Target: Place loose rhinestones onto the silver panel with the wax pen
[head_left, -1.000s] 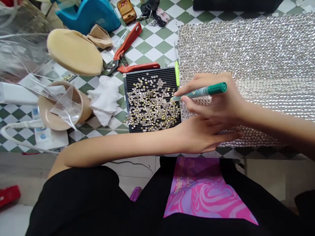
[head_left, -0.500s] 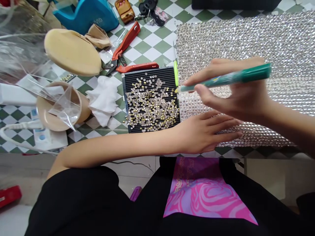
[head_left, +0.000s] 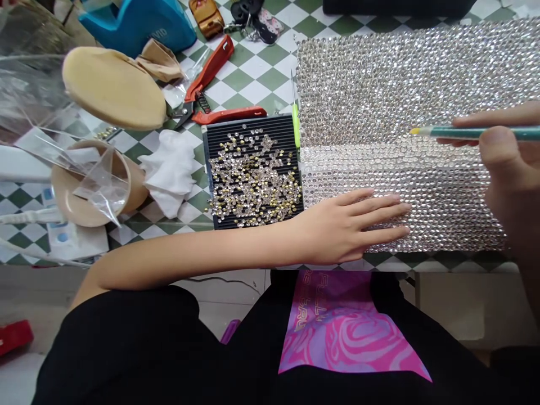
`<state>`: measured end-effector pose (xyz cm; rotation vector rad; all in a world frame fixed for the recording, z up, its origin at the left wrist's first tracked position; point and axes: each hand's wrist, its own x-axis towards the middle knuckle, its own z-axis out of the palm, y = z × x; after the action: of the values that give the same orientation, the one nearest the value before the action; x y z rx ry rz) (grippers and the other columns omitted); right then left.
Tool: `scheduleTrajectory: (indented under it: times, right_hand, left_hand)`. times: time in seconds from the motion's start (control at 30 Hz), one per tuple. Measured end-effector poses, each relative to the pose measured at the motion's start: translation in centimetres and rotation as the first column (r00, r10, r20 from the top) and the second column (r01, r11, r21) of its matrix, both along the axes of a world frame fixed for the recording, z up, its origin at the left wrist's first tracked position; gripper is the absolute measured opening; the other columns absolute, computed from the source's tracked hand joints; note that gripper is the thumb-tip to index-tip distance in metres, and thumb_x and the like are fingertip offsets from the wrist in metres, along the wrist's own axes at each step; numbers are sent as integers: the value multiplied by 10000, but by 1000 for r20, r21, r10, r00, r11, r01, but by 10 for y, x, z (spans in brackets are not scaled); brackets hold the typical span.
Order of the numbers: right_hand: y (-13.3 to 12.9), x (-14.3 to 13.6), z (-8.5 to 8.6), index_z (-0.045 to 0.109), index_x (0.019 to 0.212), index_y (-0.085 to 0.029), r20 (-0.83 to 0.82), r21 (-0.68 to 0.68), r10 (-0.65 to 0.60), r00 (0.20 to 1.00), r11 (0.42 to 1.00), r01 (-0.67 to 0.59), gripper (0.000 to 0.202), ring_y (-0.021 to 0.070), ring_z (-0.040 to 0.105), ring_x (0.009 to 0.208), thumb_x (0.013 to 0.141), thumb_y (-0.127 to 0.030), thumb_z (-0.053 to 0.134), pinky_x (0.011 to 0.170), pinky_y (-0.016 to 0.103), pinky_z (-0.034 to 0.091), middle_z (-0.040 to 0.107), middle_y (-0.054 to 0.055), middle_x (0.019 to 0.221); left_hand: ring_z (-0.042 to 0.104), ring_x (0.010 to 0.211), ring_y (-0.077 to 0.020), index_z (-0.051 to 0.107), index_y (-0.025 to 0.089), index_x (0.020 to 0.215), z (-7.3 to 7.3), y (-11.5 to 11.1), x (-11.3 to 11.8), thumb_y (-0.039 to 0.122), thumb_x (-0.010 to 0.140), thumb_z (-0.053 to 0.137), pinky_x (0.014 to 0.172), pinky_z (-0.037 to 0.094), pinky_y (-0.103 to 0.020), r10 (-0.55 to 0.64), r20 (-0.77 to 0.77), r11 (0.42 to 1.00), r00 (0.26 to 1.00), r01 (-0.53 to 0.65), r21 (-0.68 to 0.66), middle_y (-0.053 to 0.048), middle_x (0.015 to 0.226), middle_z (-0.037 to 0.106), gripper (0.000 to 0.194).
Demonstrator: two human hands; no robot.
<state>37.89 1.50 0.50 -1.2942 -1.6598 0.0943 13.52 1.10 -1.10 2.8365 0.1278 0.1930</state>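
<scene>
My left hand [head_left: 350, 228] lies flat with fingers spread on the lower left part of a glittering rhinestone sheet [head_left: 379, 79]. In my right hand [head_left: 502, 152], a slim green pen-shaped picker [head_left: 459, 133] with a yellow tip is pinched between thumb and fingers. Its tip points left, over the middle of the sheet; whether it touches the stones I cannot tell. Just left of the sheet is a black ridged tray [head_left: 211, 135], holding many loose clear and gold-backed rhinestones [head_left: 257, 180]. My left forearm crosses in front of its near edge.
A lime-handled needle tool [head_left: 296, 126] lies between tray and sheet. Red-handled pliers [head_left: 228, 114], a crumpled white tissue [head_left: 169, 171], a beige cup [head_left: 137, 180] with plastic scraps, a cream oval pad [head_left: 116, 87], a blue tape dispenser [head_left: 169, 25] and keys [head_left: 248, 11] crowd the left and back.
My right hand has moved right with the picker, from the tray's right edge to over the middle of the sheet. My left hand stays flat; the view has shifted slightly.
</scene>
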Motion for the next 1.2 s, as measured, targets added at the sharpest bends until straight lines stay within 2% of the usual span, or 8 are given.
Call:
scheduleTrajectory:
  times: [0.17, 0.43, 0.6, 0.67, 0.83, 0.93, 1.03, 1.2]
  right_hand:
    - [-1, 5, -8, 787, 830, -238, -71, 22, 83, 994, 996, -82, 179, 140, 676, 584, 751, -126, 671, 537, 296, 522, 756, 60, 798]
    - [-5, 6, -7, 789, 884, -241, 39, -25, 100, 994, 995, -99, 218, 138, 670, 609, 754, -116, 666, 549, 319, 480, 760, 51, 819]
    - [-13, 2, 7, 766, 950, -204, 127, -70, 40, 991, 997, -32, 183, 138, 684, 685, 858, -183, 610, 642, 332, 508, 763, 57, 869]
    - [-14, -6, 18, 760, 1009, -210, 186, -118, 110, 976, 989, -89, 206, 130, 680, 722, 874, -182, 606, 715, 333, 521, 763, 52, 915]
    - [4, -53, 37, 755, 1010, -207, 232, -285, 433, 871, 887, -365, 188, 79, 659, 716, 889, -198, 612, 629, 218, 503, 751, 23, 866]
    - [19, -87, 34, 755, 973, -182, 93, -357, 558, 825, 792, -496, 188, 72, 650, 710, 899, -233, 590, 634, 207, 509, 748, 18, 864]
    - [29, -106, 24, 754, 946, -206, 20, -428, 596, 803, 730, -532, 189, 91, 644, 730, 904, -265, 579, 658, 238, 508, 740, 17, 880]
    - [33, -109, 15, 741, 945, -200, -7, -476, 642, 767, 672, -567, 196, 92, 604, 761, 902, -244, 555, 712, 240, 501, 711, 30, 854]
  left_hand:
    - [302, 1517, -220, 401, 208, 1525, 2, 0, 0, 322, 962, 494, 1245, 258, -400, -3, -11, 1000, 1000, 2, -14, -69, 1629, 331, 582]
    - [292, 1522, -214, 389, 212, 1530, 2, 0, 0, 330, 970, 481, 1251, 240, -393, -2, -21, 1000, 1000, 2, -4, -58, 1631, 331, 580]
    - [296, 1520, -215, 395, 209, 1527, 2, 0, 0, 326, 969, 478, 1253, 241, -392, -2, -6, 1000, 1000, 2, -8, -62, 1629, 336, 576]
    - [278, 1527, -214, 380, 211, 1535, 2, 0, 0, 323, 972, 471, 1257, 235, -396, -7, -21, 1000, 1000, 7, -12, -58, 1635, 322, 581]
    - [297, 1518, -239, 372, 194, 1537, -5, -1, 1, 273, 964, 471, 1252, 252, -442, -5, 18, 999, 1000, 6, -44, -90, 1622, 344, 587]
    - [342, 1496, -253, 395, 211, 1526, -8, -1, 1, 212, 963, 436, 1241, 266, -482, -5, 21, 999, 1000, 6, -48, -106, 1581, 413, 564]
    - [343, 1495, -273, 395, 229, 1529, -5, 0, 2, 207, 966, 422, 1239, 263, -490, -5, -17, 999, 1000, 4, -32, -114, 1575, 418, 565]
    - [305, 1513, -279, 399, 207, 1532, 3, 1, 2, 194, 971, 385, 1251, 261, -467, -25, -59, 1000, 998, 25, -1, -120, 1596, 380, 561]
